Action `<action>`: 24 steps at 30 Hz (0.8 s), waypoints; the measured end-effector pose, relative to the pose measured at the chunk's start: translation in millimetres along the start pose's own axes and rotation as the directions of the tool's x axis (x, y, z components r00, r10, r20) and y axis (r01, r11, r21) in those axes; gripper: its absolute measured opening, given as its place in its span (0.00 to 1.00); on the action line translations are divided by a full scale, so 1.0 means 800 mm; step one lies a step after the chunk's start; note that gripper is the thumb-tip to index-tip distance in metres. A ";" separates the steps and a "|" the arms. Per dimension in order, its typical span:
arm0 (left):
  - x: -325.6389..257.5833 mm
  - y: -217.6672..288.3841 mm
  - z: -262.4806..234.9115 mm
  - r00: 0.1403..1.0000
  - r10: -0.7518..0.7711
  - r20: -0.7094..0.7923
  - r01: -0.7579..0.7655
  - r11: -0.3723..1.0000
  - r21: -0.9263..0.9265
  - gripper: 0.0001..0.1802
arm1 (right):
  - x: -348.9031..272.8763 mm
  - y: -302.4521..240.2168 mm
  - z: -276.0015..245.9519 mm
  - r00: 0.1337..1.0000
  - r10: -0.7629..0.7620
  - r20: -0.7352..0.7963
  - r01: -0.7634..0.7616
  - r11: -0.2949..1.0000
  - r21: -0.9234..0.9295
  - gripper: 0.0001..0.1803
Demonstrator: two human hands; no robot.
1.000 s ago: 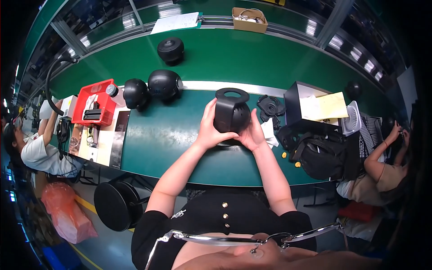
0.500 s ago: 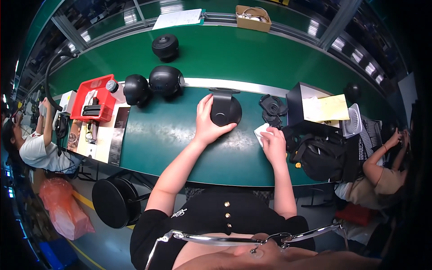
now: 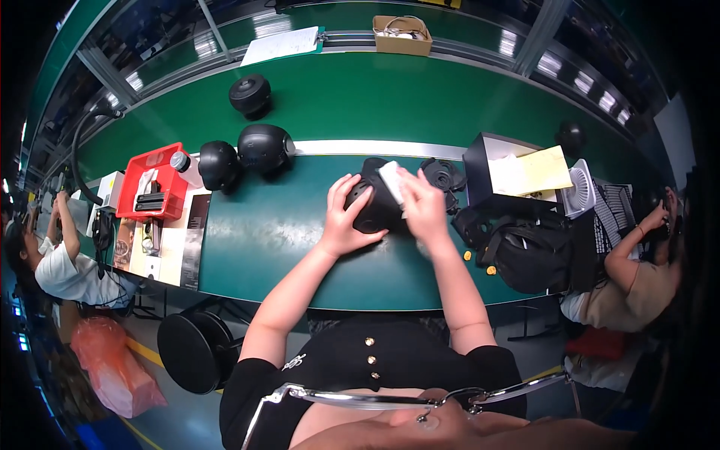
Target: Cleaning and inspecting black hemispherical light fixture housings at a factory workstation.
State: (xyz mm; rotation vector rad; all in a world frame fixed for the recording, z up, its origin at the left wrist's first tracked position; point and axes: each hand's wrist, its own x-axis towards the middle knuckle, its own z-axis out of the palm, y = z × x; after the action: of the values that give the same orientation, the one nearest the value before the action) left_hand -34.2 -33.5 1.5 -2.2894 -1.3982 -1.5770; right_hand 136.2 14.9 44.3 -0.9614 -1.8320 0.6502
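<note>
Over the green table my left hand (image 3: 347,219) is closed round a black rounded plastic device (image 3: 376,208), fingers on its far left side and thumb along its near side. My right hand (image 3: 424,208) grips a folded white wipe (image 3: 391,178) and holds it against the upper right of the device. Part of the device is hidden behind both hands. Just beyond my right hand lie dark moulded parts (image 3: 444,175). Two similar black devices, one rounded (image 3: 219,165) and one larger (image 3: 265,147), stand to the left.
Another black device (image 3: 250,95) stands farther back. At the left are a red bin (image 3: 180,187) and a bottle (image 3: 187,169). To the right stand an open box (image 3: 487,169), a black bag (image 3: 529,255) and a white fan (image 3: 580,189). Co-workers sit at both sides.
My right hand has brought the wipe up and left from the table onto the device. The device has been turned in my left hand. The whole view has shifted slightly.
</note>
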 end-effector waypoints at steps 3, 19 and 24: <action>0.003 0.007 -0.007 0.999 0.001 -0.048 -0.003 0.999 -0.051 0.44 | 0.005 0.026 -0.038 0.957 0.260 0.128 -0.175 0.870 -0.460 0.10; 0.002 -0.029 -0.016 0.989 -0.014 -0.150 -0.008 0.990 -0.142 0.52 | 0.026 -0.004 0.061 0.721 0.259 0.643 -0.570 -0.306 0.763 0.31; 0.018 -0.077 -0.037 0.826 -0.270 -0.495 0.412 0.888 0.203 0.55 | 0.163 0.066 0.027 0.988 0.095 -0.118 -0.037 0.906 0.422 0.39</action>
State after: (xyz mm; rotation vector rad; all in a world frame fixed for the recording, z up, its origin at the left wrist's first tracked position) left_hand -96.0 -1.8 0.0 -1.4231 -1.8223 -1.6868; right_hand 101.3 151.9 58.9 -0.7591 -1.4613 0.9516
